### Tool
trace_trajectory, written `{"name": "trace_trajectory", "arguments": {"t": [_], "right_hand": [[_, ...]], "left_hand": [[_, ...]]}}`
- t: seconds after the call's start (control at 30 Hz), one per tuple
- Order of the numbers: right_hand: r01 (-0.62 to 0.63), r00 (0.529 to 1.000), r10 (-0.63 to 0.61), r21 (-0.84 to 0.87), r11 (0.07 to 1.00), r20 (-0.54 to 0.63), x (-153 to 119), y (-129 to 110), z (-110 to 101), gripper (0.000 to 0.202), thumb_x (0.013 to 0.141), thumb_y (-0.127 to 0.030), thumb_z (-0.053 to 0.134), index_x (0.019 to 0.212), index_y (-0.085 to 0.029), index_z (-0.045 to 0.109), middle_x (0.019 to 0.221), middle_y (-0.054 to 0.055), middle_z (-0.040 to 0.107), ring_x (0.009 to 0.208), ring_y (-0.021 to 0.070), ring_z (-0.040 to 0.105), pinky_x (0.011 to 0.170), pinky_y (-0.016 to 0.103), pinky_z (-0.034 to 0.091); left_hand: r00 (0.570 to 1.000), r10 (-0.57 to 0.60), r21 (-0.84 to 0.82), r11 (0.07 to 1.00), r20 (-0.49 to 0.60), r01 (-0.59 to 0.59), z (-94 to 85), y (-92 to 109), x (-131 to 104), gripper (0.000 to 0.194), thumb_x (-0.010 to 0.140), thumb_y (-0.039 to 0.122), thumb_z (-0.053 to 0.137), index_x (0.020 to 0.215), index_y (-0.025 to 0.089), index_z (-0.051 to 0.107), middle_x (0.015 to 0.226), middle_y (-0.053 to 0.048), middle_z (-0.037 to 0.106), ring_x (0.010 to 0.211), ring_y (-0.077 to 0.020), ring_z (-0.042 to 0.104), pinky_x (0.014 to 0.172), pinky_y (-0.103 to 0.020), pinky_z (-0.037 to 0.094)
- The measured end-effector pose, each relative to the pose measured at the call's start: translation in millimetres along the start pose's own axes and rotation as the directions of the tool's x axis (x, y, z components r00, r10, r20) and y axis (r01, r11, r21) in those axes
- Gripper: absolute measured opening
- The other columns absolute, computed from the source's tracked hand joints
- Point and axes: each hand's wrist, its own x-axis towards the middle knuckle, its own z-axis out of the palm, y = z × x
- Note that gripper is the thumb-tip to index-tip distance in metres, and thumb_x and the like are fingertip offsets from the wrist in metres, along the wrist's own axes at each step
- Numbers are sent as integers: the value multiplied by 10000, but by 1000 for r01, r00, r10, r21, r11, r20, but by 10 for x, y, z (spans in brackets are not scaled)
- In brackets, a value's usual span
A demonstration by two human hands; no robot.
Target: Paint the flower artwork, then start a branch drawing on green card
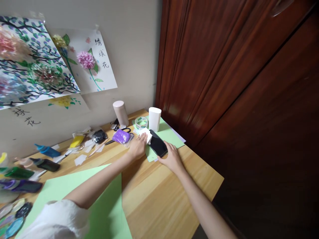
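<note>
From the head view, the left hand (138, 146) lies with its fingers over a small white piece (146, 135), perhaps folded paper or cloth, at the left edge of a dark phone (157, 143); whether it pinches the piece or only presses on it, I cannot tell. The right hand (171, 156) clasps the phone's near right end, thumb and fingers spread about the corner. The phone lies at a slant on a green sheet (171, 135) at the far right of the desk (159, 196). Just beyond it stands a white container (155, 119), with a tape roll (141, 122) to its left and a purple packet (121, 136) left of the left hand.

A push toward the far side could knock the container over, since it stands upright right by the phone's far end. The loose sheet could slide under pressure, taking phone and container with it. If the right hand's hold slackened, the phone could swivel under a sideways push, and the left hand's elbow side could brush the packet.
</note>
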Motion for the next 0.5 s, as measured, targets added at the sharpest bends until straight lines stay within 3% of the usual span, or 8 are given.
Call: {"name": "trace_trajectory", "arguments": {"t": [0.23,0.37,0.5], "right_hand": [[-56,998,56,-113,992,1,97,-80,36,739,577,-313,669,1255,-112,456,1144,165,552,1041,305,488,890,431,398],[-77,995,86,-170,982,48,143,-121,-1,725,542,-335,686,1214,-141,493,1093,142,558,988,297,504,864,420,394],[-34,999,38,-140,990,27,182,1,-130,685,589,-319,649,1225,-127,481,1083,139,551,1016,295,507,902,424,390]], "left_hand": [[988,155,-91,984,8,-153,189,453,-431,573,851,122,349,1410,69,234,1470,-163,216,1372,-216,179,1119,-406,230],[983,181,-114,977,13,-178,176,389,-508,559,865,124,335,1415,111,238,1477,-123,225,1368,-184,202,1128,-377,222],[995,96,-94,991,19,-94,109,226,-466,579,818,64,334,1393,64,264,1464,-169,236,1351,-215,252,1119,-410,223]]}}
